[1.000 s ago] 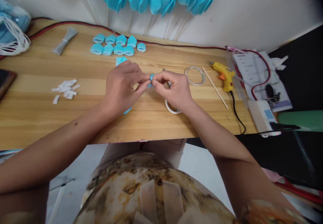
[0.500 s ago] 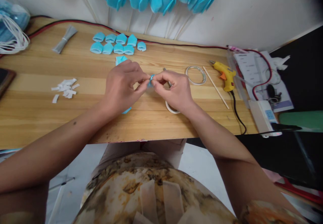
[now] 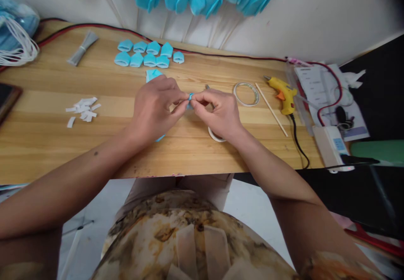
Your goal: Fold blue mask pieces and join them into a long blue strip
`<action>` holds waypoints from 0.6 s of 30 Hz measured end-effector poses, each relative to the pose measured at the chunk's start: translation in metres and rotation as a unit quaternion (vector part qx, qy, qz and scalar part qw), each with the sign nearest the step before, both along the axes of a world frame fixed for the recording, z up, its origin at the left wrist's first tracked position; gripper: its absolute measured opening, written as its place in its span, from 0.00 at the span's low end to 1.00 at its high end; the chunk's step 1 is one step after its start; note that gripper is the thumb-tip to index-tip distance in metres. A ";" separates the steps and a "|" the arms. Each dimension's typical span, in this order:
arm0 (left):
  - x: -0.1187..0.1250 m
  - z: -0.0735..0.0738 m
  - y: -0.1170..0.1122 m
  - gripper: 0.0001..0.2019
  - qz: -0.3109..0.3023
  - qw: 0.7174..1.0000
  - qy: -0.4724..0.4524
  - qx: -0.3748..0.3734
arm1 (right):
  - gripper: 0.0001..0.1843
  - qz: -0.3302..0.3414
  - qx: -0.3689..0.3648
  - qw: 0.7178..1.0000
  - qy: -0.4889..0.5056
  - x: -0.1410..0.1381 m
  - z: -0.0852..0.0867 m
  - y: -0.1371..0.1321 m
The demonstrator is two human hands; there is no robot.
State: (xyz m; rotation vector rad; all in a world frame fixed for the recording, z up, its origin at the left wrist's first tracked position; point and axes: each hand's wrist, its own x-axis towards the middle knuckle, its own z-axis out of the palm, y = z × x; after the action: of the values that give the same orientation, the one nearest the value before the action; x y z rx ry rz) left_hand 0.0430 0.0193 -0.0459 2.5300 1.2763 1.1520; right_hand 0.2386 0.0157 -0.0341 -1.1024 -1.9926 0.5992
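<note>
White paper strips (image 3: 84, 108) loose on wooden table (image 3: 38, 145). Further right, folded blue pieces (image 3: 153, 48) in two rows near the back. Left hand (image 3: 158, 105): thumb and index clamped on small blue piece (image 3: 191, 97), which sits between both hands, above the table. Right hand (image 3: 220, 111): thumb and index pinching its other side. Then tape ring (image 3: 236, 97), thin stick (image 3: 271, 109), yellow glue gun (image 3: 286, 99).

Head-worn camera | looks forward and down from above the wearer's patterned top (image 3: 151, 242) | faces a wooden table (image 3: 186, 156) and the white wall (image 3: 309, 23) beyond | close range, the left hand (image 3: 158, 105) and right hand (image 3: 219, 111) side by side near mid-frame
</note>
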 end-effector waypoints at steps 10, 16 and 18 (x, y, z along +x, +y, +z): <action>0.002 0.003 -0.001 0.09 0.004 1.000 -0.006 -0.009 | 0.07 -0.001 0.000 1.000 0.003 0.000 0.000 -0.001; 0.000 0.016 -0.003 0.08 0.010 0.999 -0.043 -0.013 | 0.10 -0.017 -0.065 0.996 0.053 0.001 0.003 0.003; 0.000 0.016 -0.004 0.09 0.016 0.999 -0.043 -0.005 | 0.10 -0.021 -0.077 0.994 0.068 0.002 0.003 0.005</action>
State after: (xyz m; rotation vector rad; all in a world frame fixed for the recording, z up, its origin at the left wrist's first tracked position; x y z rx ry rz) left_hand 0.0433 0.0156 -0.0296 2.4336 1.3026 1.2439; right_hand 0.2401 0.0205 -0.0312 -1.1599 -1.8268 0.7965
